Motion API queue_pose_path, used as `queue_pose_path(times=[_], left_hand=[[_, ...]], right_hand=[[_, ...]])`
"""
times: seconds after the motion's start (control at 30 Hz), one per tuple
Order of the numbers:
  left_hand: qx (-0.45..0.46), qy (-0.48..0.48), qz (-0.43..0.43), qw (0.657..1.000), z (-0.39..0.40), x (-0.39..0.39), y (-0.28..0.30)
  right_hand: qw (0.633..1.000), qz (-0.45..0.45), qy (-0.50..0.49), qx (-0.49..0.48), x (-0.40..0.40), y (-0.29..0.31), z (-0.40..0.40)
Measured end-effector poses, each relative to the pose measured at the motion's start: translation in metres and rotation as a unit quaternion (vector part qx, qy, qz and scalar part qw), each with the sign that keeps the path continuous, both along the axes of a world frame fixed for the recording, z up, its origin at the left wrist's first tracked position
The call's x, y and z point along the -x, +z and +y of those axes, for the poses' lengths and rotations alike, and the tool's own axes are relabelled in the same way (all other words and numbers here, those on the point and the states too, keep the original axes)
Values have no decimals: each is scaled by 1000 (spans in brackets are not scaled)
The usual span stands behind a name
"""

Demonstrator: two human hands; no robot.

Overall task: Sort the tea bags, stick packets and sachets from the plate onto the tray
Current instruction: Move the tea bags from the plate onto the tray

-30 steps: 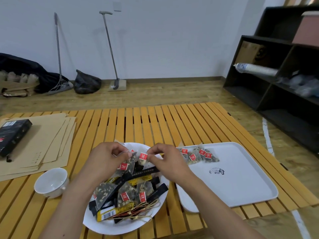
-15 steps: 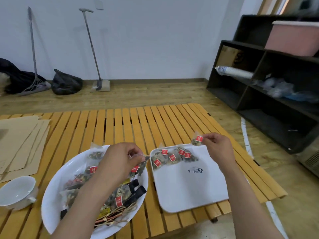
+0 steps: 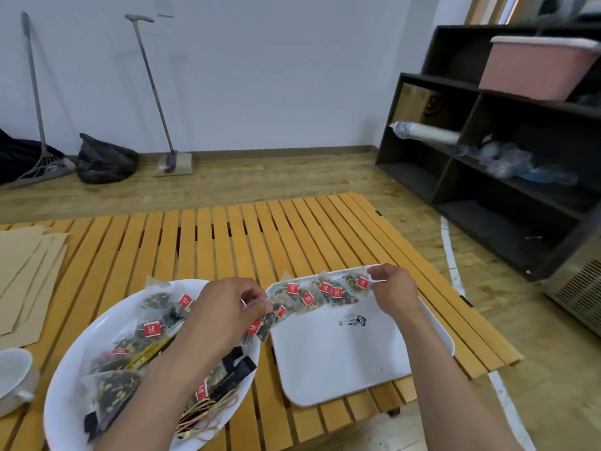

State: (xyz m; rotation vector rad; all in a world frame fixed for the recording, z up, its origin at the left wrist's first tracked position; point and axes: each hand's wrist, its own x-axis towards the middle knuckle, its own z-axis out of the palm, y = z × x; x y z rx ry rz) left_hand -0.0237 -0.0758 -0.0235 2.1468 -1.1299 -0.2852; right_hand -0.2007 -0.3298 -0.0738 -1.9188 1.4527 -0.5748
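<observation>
A white plate [image 3: 65, 369] at the lower left holds several mesh tea bags with red tags, black stick packets [image 3: 234, 372] and a yellow packet [image 3: 146, 356]. Right of it lies a white tray [image 3: 341, 359] with a row of tea bags [image 3: 322, 289] along its far edge. My right hand [image 3: 393, 291] pinches the tea bag [image 3: 359, 281] at the right end of that row, low on the tray. Over the plate's right rim, my left hand [image 3: 221, 314] pinches another tea bag [image 3: 260, 327], which dangles between plate and tray.
Everything sits on a slatted wooden table [image 3: 227, 242]. A white cup [image 3: 13, 379] stands at the lower left, with brown paper sheets [image 3: 22, 275] behind it. A black shelf unit [image 3: 487, 157] stands to the right beyond the table's edge.
My right hand carried a tea bag from the plate to the tray and lowered it at the right end of the row. My left hand kept its tea bag near the plate's rim.
</observation>
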Motion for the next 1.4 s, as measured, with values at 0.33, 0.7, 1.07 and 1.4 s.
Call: queue_pose_path(times=[0.33, 0.7, 1.07, 1.4], left_hand=[[9, 18, 28, 999, 15, -14, 2], [74, 2, 212, 974, 24, -22, 10], [66, 4, 279, 958, 19, -18, 14], [99, -9, 284, 954, -10, 13, 12]], right_hand=[[995, -16, -11, 103, -10, 44, 43], [901, -156, 311, -259, -60, 52, 141], [929, -254, 132, -233, -34, 62, 94], [990, -78, -93, -72, 22, 28, 10]])
